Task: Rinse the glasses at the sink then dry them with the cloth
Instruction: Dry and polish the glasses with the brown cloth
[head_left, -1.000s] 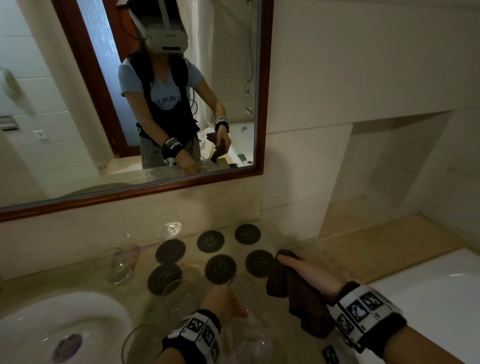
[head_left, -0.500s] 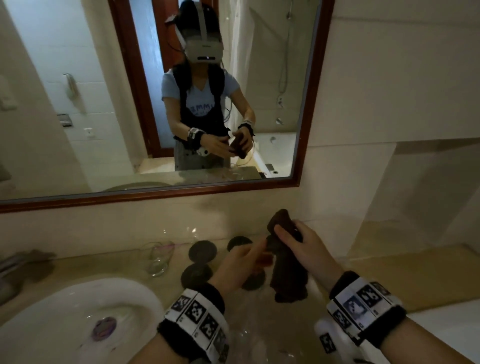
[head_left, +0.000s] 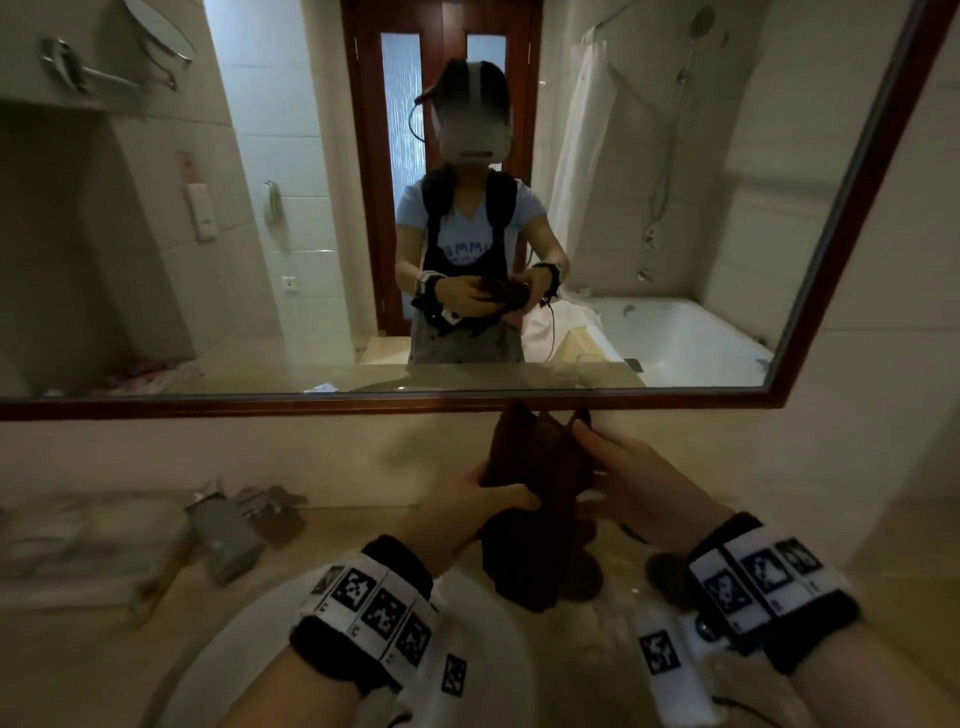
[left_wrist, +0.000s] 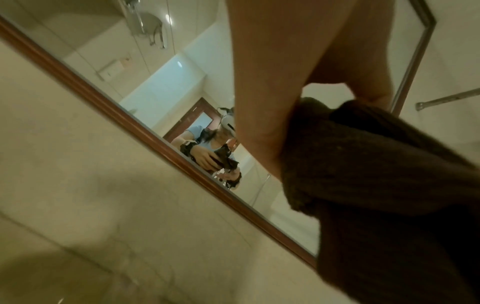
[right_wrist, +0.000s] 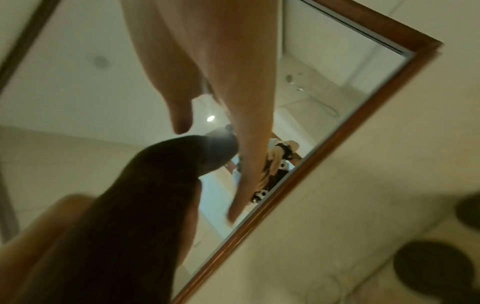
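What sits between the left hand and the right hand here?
The dark brown cloth fills the gap: in the head view the left hand grips its near side and the right hand holds its other side, raised above the counter. No glass shows between them.

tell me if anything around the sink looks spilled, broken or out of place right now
Nothing stands out. Both hands hold the dark cloth up over the counter: the left hand grips its side, the right hand pinches its top edge. The sink rim looks intact. The counter's left end is too blurred to judge.
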